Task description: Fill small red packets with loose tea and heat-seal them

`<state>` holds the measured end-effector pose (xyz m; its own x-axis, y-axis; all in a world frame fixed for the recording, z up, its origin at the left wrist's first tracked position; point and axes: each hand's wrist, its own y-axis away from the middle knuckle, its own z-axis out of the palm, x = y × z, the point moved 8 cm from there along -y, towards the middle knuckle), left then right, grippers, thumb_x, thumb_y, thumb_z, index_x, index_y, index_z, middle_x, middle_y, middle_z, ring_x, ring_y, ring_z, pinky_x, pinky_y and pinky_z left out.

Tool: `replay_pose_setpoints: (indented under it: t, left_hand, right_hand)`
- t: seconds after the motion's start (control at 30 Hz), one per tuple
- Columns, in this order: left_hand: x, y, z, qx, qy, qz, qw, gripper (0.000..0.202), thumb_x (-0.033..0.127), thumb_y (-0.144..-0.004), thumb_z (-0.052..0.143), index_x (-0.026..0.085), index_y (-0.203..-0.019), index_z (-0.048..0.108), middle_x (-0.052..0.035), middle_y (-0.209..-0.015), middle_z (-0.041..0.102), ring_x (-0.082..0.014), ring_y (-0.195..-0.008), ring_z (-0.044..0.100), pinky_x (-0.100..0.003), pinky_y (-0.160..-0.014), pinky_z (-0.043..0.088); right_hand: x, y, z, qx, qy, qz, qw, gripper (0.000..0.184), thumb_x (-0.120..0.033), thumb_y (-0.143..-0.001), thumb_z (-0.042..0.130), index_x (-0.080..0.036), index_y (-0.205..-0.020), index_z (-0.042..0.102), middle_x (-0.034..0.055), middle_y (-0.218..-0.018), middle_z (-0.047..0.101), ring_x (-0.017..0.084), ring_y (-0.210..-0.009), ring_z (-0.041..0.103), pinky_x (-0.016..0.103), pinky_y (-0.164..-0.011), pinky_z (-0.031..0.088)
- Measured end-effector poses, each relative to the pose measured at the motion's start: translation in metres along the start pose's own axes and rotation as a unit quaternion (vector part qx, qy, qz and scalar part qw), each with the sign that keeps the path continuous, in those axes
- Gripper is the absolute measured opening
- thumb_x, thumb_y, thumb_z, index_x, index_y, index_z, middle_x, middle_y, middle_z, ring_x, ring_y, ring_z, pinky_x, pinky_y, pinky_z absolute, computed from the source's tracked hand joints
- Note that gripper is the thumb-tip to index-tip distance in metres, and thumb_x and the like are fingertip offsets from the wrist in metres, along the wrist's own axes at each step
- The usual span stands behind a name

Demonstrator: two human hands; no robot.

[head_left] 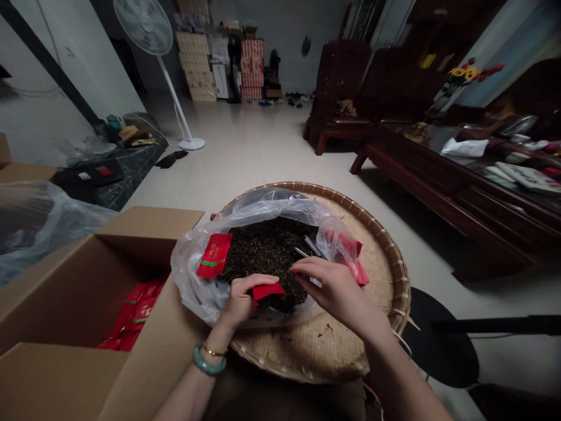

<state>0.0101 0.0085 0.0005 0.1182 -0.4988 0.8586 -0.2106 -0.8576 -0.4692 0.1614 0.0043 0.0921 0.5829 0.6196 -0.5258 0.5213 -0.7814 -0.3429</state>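
Note:
My left hand (243,297) grips a small red packet (268,290), thumb laid along its upper edge, low over a heap of dark dried leaves (267,245) like loose tea. The leaves fill an open clear plastic bag (193,263). Over the right part of the heap, my right hand (331,286) has its fingertips drawn together in a pinch; anything between them is too small to make out. Just beyond those fingers, slim metal pieces (314,247) lie on the leaves. Another red packet (214,255) with a green stripe rests on the bag's left side.
Beneath the bag is a round woven bamboo tray (385,251). More red packets (135,313) lie inside an open cardboard box (144,222) at left. A black round stand base (442,345) is at right. Farther off are a white fan (191,143) and a dark wooden table (438,187).

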Motion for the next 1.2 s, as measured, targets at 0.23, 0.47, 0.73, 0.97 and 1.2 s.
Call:
replay_pose_setpoints:
  t: [0.23, 0.47, 0.73, 0.97, 1.2]
  left_hand:
    - [0.011, 0.000, -0.003, 0.004, -0.002, 0.036, 0.999, 0.018, 0.020, -0.077, 0.065, 0.017, -0.094, 0.070, -0.0093, -0.092, 0.074, -0.0200, -0.085, 0.070, -0.029, -0.076, 0.056]
    - [-0.002, 0.004, -0.001, -0.013, -0.054, 0.002, 0.998, 0.024, 0.021, -0.075, 0.069, 0.017, -0.098, 0.069, -0.0085, -0.093, 0.074, -0.0188, -0.083, 0.070, -0.028, -0.074, 0.056]
    - [-0.013, 0.007, -0.001, -0.014, -0.122, -0.013, 0.992, 0.027, 0.023, -0.076, 0.069, 0.021, -0.102, 0.067, -0.0043, -0.096, 0.073, -0.0174, -0.084, 0.069, -0.028, -0.078, 0.055]
    - [-0.003, 0.007, 0.009, -0.031, -0.198, 0.086, 0.976, 0.032, 0.017, -0.081, 0.060, 0.022, -0.114, 0.061, -0.0050, -0.099, 0.073, -0.0160, -0.084, 0.070, -0.026, -0.075, 0.056]
    - [-0.012, 0.014, 0.015, -0.066, -0.204, 0.108, 0.971, 0.043, 0.009, -0.081, 0.054, 0.021, -0.123, 0.055, -0.0068, -0.103, 0.071, -0.0162, -0.087, 0.070, -0.026, -0.076, 0.057]
  right_hand:
    - [0.037, 0.002, 0.041, 0.049, 0.051, 0.019, 0.997, 0.036, -0.007, -0.085, 0.045, -0.021, -0.115, 0.058, 0.0096, -0.109, 0.064, 0.019, -0.093, 0.063, 0.033, -0.080, 0.053]
    - [0.030, -0.006, 0.045, 0.067, 0.050, -0.021, 0.996, 0.014, -0.016, -0.086, 0.054, -0.020, -0.081, 0.066, 0.0043, -0.071, 0.065, 0.018, -0.073, 0.057, 0.034, -0.074, 0.048]
    - [-0.007, 0.001, 0.008, 0.111, -0.035, -0.064, 0.991, 0.011, -0.023, -0.084, 0.058, -0.021, -0.082, 0.069, 0.0074, -0.095, 0.064, 0.023, -0.101, 0.054, 0.040, -0.086, 0.048]
    - [0.008, -0.006, 0.043, -0.085, 0.133, 0.033, 0.987, 0.019, -0.026, -0.087, 0.056, -0.021, -0.080, 0.072, 0.0060, -0.087, 0.070, 0.022, -0.097, 0.056, 0.036, -0.088, 0.045]
    - [0.023, -0.007, 0.074, -0.247, 0.215, 0.105, 0.939, 0.017, -0.009, -0.079, 0.055, -0.014, -0.080, 0.072, 0.0100, -0.081, 0.070, 0.021, -0.081, 0.060, 0.027, -0.069, 0.041]
